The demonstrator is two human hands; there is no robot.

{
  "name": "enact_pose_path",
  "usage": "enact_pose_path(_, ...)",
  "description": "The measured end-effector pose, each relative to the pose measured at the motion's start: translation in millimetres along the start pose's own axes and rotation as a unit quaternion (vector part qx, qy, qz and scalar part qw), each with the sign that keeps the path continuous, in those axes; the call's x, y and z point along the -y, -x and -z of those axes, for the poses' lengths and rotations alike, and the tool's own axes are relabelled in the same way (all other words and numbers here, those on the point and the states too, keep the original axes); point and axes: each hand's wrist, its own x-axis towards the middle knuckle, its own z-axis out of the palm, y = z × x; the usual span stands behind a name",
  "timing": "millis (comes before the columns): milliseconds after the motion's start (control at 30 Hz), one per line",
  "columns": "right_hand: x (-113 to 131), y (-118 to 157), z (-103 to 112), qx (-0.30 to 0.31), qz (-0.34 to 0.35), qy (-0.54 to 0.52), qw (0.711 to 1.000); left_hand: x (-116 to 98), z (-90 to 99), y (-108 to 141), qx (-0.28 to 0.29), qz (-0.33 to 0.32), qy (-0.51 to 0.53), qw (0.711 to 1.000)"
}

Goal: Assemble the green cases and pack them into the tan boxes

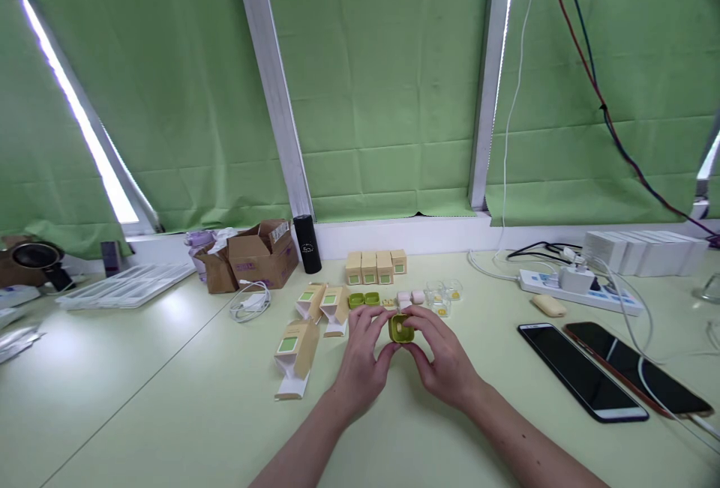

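The cup (401,337), small, green and square with rounded corners, is off the table (185,420), pinched between both hands: the left hand (364,349) grasps its left side with thumb and fingers, and the right hand (444,357) grasps its right side in the same way. Its open mouth faces the wearer, and no writing can be made out on it. Just beyond the cup and slightly left sit two more green cups (372,298); straight beyond it are small yellow pieces (388,302) and pinkish-white pieces (417,297), and beyond it to the right, clear cups (442,309) with yellow inside. Further beyond the cup, four closed cartons (369,270) stand in a row, each with a green square on its label. Left of the cup are three cartons with white flaps out (298,349), carrying the same green square under print too small to read. Far beyond and left of the cup, a black cylinder (307,244) bears white lettering that cannot be read, beside a brown box (262,257) with purple print and a white sticker, both illegible. Well right of the cup lie two phones (582,372) with dark screens and no readable mark; past them, further from the wearer, are a beige case (549,306), a power strip (540,285) and plain white boxes (646,252).
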Motion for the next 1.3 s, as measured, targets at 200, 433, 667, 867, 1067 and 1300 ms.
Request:
enact_pose_path(200, 0.5, -0.5, -0.1, 0.019, 0.022, 0.037, 0.999, 0.8, 0.0, 0.0, -0.005, -0.003, 0.017, 1.000)
enact_pose_path(433, 2.3, -2.4, -0.9, 0.020, 0.037, 0.043, 0.998, 2.5, 0.6, -0.2, -0.008, 0.002, 0.029, 1.000)
enact_pose_path(667, 3.5, -4.0, -1.2, 0.013, 0.055, 0.046, 0.997, 1.2, 0.1, -0.5, -0.019, 0.000, 0.033, 0.999)
enact_pose_path(867, 4.1, -5.5, -2.6, 0.021, 0.057, 0.050, 0.997, 1.2, -0.2, 0.0, -0.020, -0.005, 0.024, 1.000)
enact_pose_path(1067, 3.4, -6.3, -2.7, 0.014, 0.056, 0.051, 0.997, 2.3, 0.9, -0.3, -0.023, -0.002, 0.018, 1.000)
enact_pose_path(1300, 4.1, -6.0, -0.1, -0.006, 0.051, 0.049, 0.997, 2.4, 0.7, -0.6, -0.019, 0.000, 0.019, 1.000)
